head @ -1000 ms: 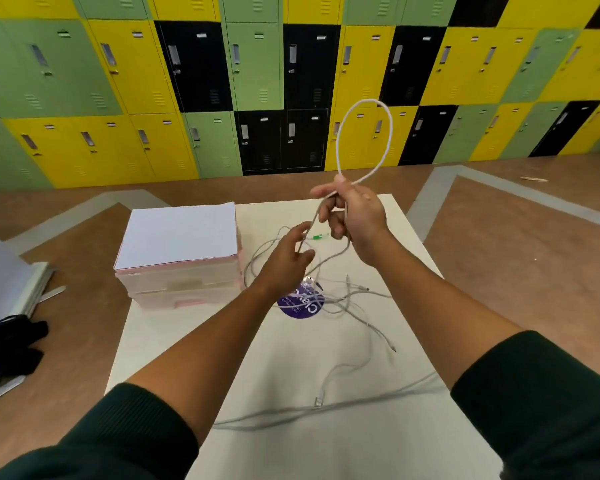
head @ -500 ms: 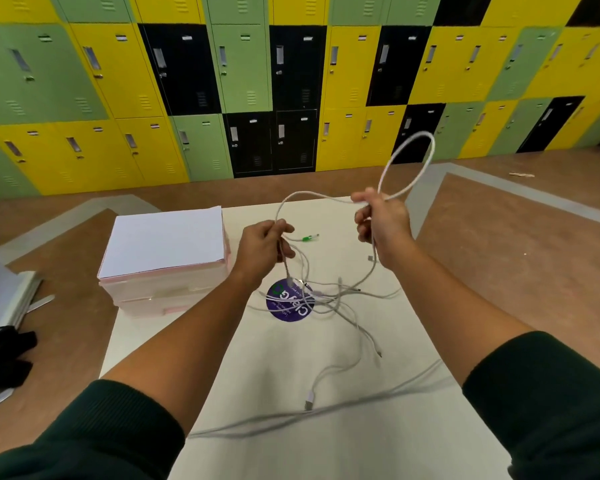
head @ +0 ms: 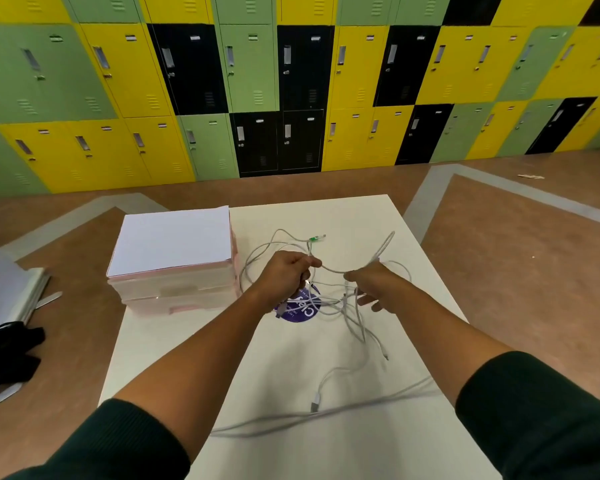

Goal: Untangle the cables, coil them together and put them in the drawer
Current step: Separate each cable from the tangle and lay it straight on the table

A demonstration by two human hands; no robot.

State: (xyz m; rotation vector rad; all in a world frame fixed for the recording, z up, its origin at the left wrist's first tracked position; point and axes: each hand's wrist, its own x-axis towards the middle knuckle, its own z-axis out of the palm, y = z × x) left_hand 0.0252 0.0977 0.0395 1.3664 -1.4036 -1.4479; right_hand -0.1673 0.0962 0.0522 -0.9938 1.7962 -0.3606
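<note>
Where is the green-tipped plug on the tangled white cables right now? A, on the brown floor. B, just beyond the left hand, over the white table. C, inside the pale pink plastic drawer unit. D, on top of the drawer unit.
B: the green-tipped plug shows just past the left hand, over the white table, well right of the pale pink plastic drawer unit.

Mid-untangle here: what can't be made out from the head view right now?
- head view: how many cables there are; thin strands overlap and blur.
- head view: whether the right hand pinches the loop; its back hides the fingertips.
- head view: drawer unit contents; walls and paper on top hide them.
- head view: the purple sticker print; left hand and cables cover it.
</note>
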